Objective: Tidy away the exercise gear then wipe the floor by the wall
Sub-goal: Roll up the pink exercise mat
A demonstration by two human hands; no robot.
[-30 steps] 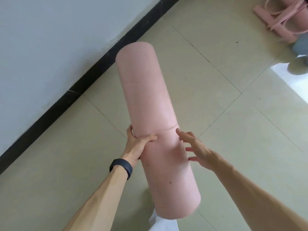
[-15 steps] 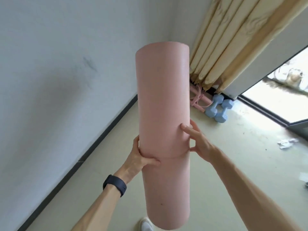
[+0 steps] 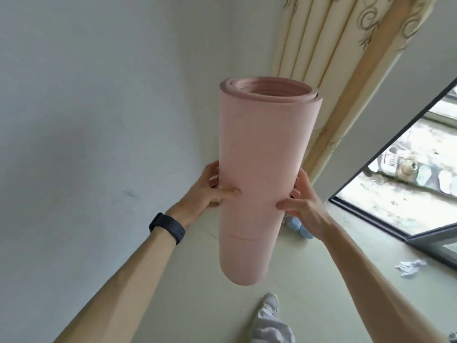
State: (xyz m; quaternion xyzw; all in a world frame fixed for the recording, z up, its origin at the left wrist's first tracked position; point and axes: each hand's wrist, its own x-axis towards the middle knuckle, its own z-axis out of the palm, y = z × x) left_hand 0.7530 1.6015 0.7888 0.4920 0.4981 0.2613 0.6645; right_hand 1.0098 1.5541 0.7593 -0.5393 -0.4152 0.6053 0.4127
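Note:
A rolled pink exercise mat [image 3: 259, 169] stands upright in the air in front of me, its open spiral end at the top. My left hand [image 3: 207, 191] grips its left side at mid-height, thumb across the front. My right hand [image 3: 303, 204] grips its right side at the same height. Pale blue dumbbells [image 3: 298, 225] lie on the floor behind my right hand, mostly hidden by the mat and hand.
A pale wall [image 3: 99, 120] runs along the left into a corner with a cream curtain [image 3: 333, 70]. A glass door [image 3: 408, 189] is at the right. A crumpled cloth [image 3: 409, 267] lies on the floor. My shoe [image 3: 269, 303] shows below the mat.
The mat has been raised from slanting over the floor to upright. My right hand has closed onto its side. The view has lifted from the floor toward the corner and curtain.

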